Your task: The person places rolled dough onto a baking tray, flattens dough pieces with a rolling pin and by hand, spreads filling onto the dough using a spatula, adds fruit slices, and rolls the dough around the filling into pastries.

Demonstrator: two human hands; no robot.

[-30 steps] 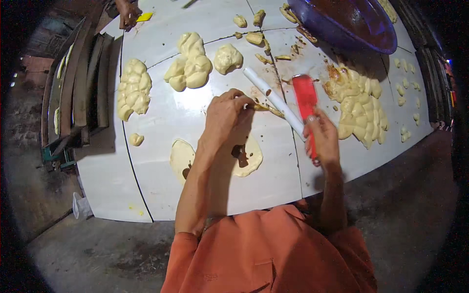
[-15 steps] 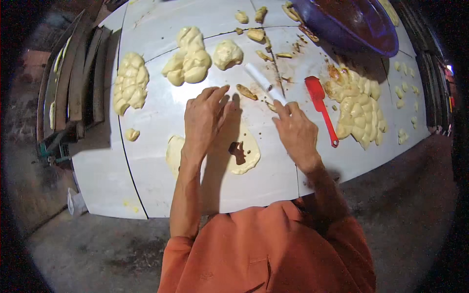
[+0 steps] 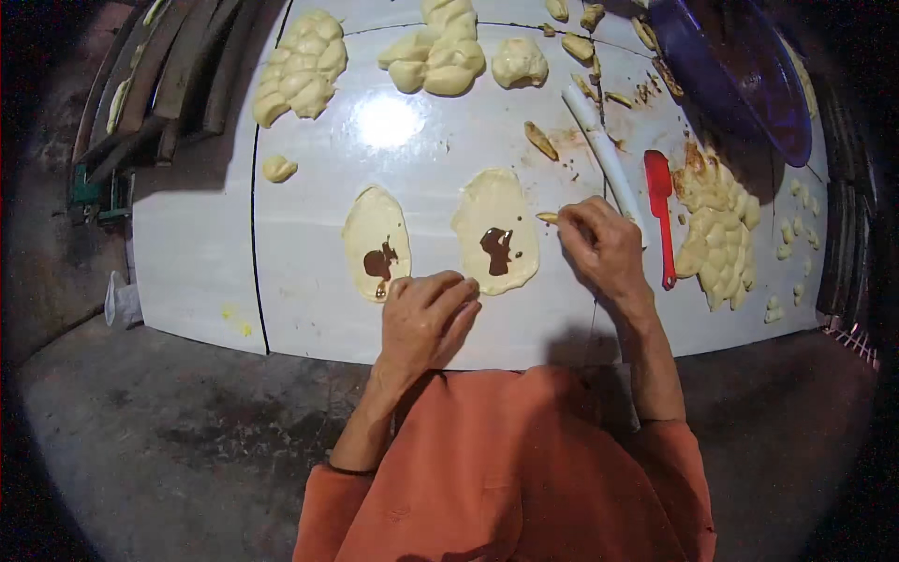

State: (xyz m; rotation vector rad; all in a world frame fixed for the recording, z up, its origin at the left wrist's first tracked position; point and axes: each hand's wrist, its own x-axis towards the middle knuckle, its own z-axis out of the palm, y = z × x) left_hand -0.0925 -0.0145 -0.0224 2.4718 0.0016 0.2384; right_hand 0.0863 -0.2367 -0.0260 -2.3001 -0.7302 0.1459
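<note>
Two flat ovals of rolled dough lie side by side on the white table, a left dough oval [image 3: 371, 225] and a right dough oval [image 3: 496, 201], each with a dark brown chocolate-like filling [image 3: 495, 249] on its lower half. My left hand [image 3: 423, 318] rests by the near edges of both ovals, its fingers loosely bent with nothing visible in them. My right hand [image 3: 604, 248] pinches a thin yellow-brown slice, seemingly banana [image 3: 547, 217], just right of the right oval. Beyond that hand lies a white rolling pin [image 3: 604, 150].
A red spatula [image 3: 659, 206] lies beside a dough mass [image 3: 716, 234] on the right. A purple basin [image 3: 740, 75] stands at the far right. More dough lumps [image 3: 304, 70] lie at the far left, with banana-like pieces [image 3: 540, 140] beyond the rolling pin. Dark long trays [image 3: 187, 75] are stacked left.
My right hand has left the rolling pin and come nearer with the slice. My left hand has drawn back toward me, uncovering both dough ovals. The view has shifted.
</note>
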